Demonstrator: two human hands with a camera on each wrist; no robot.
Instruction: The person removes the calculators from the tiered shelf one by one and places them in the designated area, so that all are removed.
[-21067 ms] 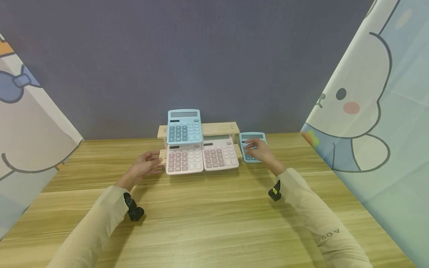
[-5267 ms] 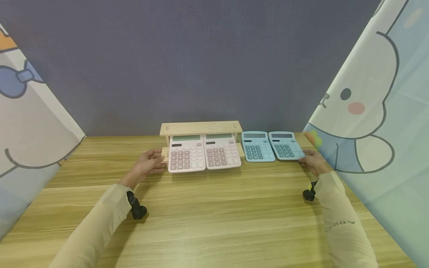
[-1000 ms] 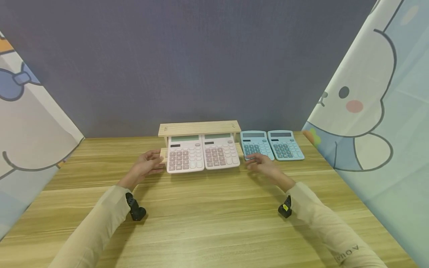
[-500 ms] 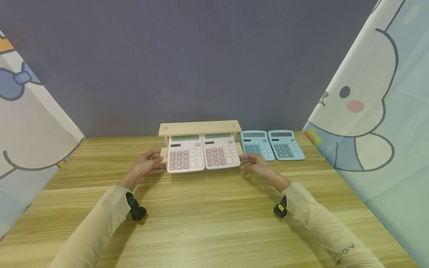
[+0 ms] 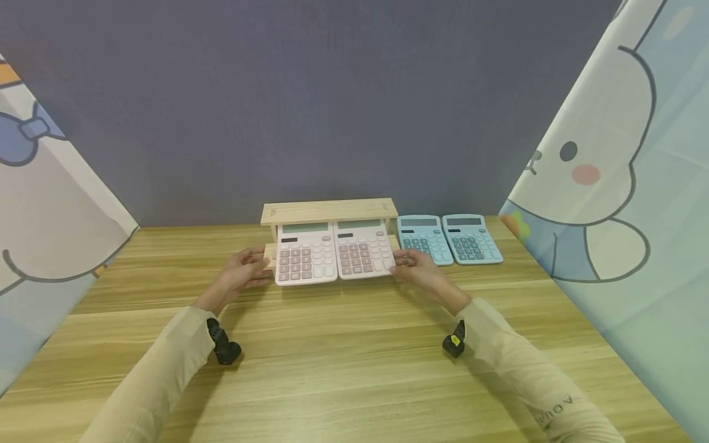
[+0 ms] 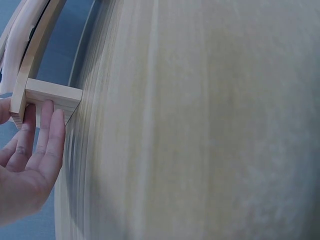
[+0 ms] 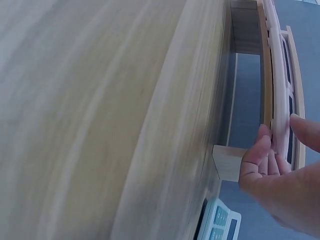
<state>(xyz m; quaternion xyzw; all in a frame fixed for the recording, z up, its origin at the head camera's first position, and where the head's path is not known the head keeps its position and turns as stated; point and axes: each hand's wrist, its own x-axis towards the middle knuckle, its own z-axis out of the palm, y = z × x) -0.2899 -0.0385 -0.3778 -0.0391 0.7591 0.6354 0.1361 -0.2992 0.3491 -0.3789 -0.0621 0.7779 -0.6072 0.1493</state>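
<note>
The right hand (image 5: 424,275) is at the right pink calculator (image 5: 364,251), at its four o'clock in the head view. In the right wrist view, the fingers (image 7: 256,159) curl round that calculator's edge from below and the thumb (image 7: 306,132) lies over its face, so its rim sits between them; how hard the thumb bears down I cannot tell. The calculator lies face up on the lower board of the rack (image 5: 329,211), its keys toward six o'clock, its near end jutting past the board.

At its nine o'clock, edge to edge, lies the left pink calculator (image 5: 306,253), face up on the same board. The rack's top board runs across twelve o'clock of both, just above their displays in the head view.

The left hand (image 5: 235,277) is at nine o'clock of the pair, clamped on the rack's left end: thumb on one side of the lower board, fingers on the other, reaching the rack's leg. Both pink calculators are clear of these fingers.

Beyond the rack, at three o'clock, the near blue calculator (image 5: 425,240) and the far blue calculator (image 5: 472,240) lie side by side on the table (image 5: 343,351).
</note>
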